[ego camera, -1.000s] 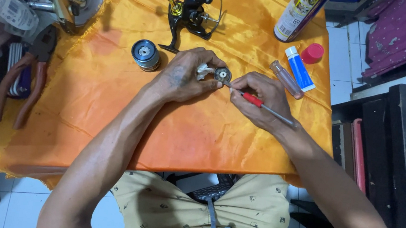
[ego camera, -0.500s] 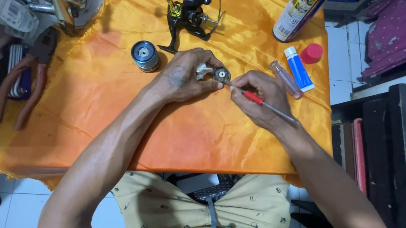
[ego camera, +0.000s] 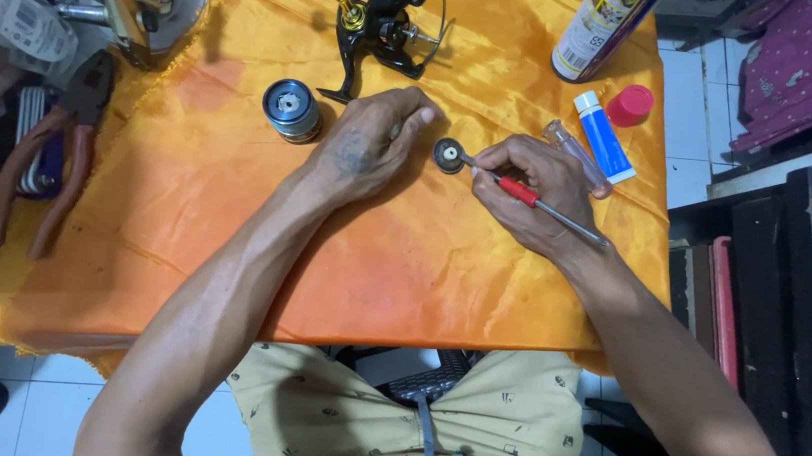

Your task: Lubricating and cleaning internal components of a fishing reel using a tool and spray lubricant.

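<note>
- My right hand has its fingers closed around the red screwdriver; its long axis points left and slightly up, with the tip on the small round disc.
- The disc lies on the orange bench between my hands.
- My left hand rests just beside the disc, fingers curled, holding nothing I can see.
</note>
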